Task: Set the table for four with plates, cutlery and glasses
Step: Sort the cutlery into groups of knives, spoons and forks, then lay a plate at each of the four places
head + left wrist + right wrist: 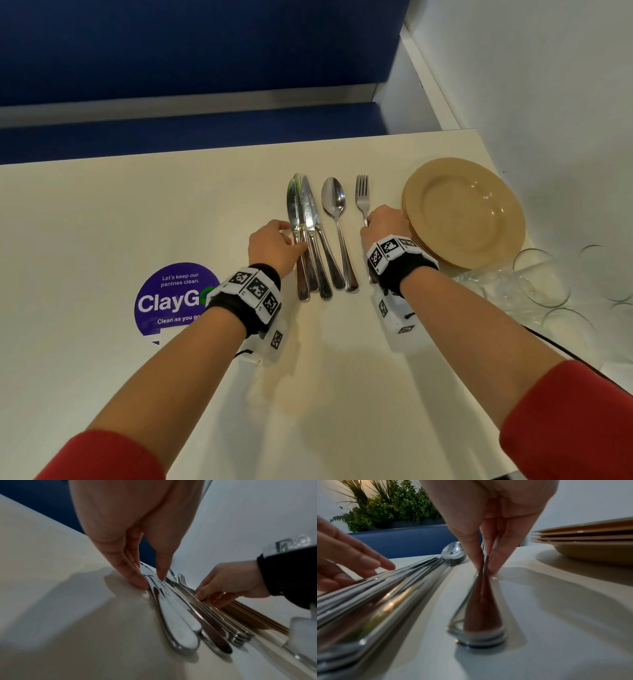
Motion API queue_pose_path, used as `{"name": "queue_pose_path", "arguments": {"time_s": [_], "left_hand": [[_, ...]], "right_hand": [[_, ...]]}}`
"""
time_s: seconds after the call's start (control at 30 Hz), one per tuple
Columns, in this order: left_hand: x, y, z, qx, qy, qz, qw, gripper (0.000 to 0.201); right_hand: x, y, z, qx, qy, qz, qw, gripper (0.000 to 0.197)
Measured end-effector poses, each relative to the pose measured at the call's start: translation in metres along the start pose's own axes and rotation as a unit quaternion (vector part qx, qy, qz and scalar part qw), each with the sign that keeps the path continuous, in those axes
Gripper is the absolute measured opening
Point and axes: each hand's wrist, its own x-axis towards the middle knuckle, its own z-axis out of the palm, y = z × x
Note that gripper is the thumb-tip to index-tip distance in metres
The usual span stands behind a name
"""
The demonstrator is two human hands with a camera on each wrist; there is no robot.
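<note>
On the cream table [137,212] lie a bundle of knives [310,212], stacked spoons [334,198] and stacked forks [362,195]. My left hand [293,236] pinches the knives [178,628] at their handles, thumb on top and fingertips at the left side [152,582]. My right hand [368,221] pinches the fork handles [479,622] between thumb and fingers [485,568]; the forks still rest on the table. A stack of tan plates [462,212] sits just right of that hand. Clear glasses [541,284] stand at the right edge.
A purple round sticker [171,301] is stuck on the table at the left. A blue bench [171,130] runs along the far edge, and a white wall closes the right side. Green plants [390,507] stand behind the bench.
</note>
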Motion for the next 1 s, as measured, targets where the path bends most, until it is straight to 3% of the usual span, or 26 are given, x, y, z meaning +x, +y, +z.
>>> {"name": "queue_pose_path", "arguments": {"time_s": [0.27, 0.7, 1.0], "left_hand": [[0.003, 0.001, 0.007, -0.019, 0.016, -0.016, 1.000, 0.044], [-0.003, 0.005, -0.002, -0.034, 0.030, -0.024, 0.999, 0.048], [-0.028, 0.033, -0.022, 0.006, 0.023, 0.044, 0.999, 0.054]], "right_hand": [[0.002, 0.003, 0.006, 0.011, -0.002, -0.006, 1.000, 0.014], [-0.011, 0.006, -0.005, 0.064, 0.022, -0.039, 0.997, 0.033], [-0.043, 0.004, -0.027, 0.156, 0.100, -0.094, 0.978, 0.030]]}}
